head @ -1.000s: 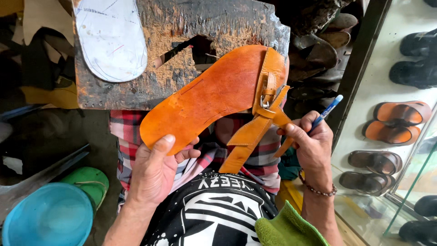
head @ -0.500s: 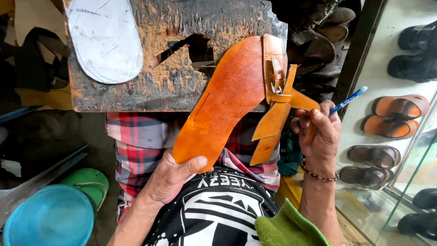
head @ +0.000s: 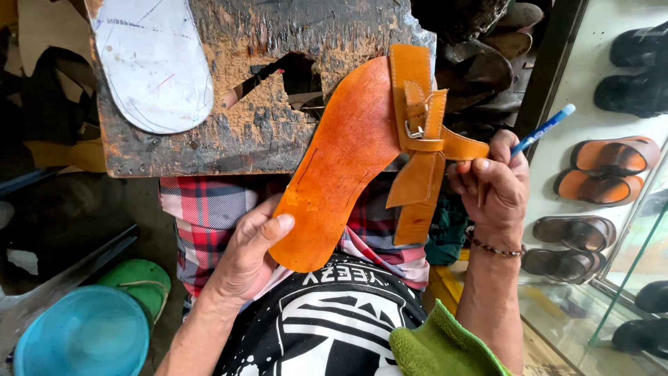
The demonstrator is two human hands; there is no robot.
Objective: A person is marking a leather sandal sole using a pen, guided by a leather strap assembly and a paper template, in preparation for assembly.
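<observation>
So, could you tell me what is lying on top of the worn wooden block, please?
On the wooden block lies a pale sole-shaped pattern at its left. The orange leather sole, held by the left hand, overlaps the right edge, hiding the wood beneath. A dark gap in the middle shows nothing clear.

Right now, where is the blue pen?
In the head view, the blue pen is at the right, held in the right hand, beside the orange sandal's straps and pointing toward the shelved sandals.

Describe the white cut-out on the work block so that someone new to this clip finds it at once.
Start at the scarred wooden block at the top of the view. On its left end lies a flat white sole-shaped pattern with pen lines. It is the only pale piece; the orange leather sole beside it is in the left hand.
</observation>
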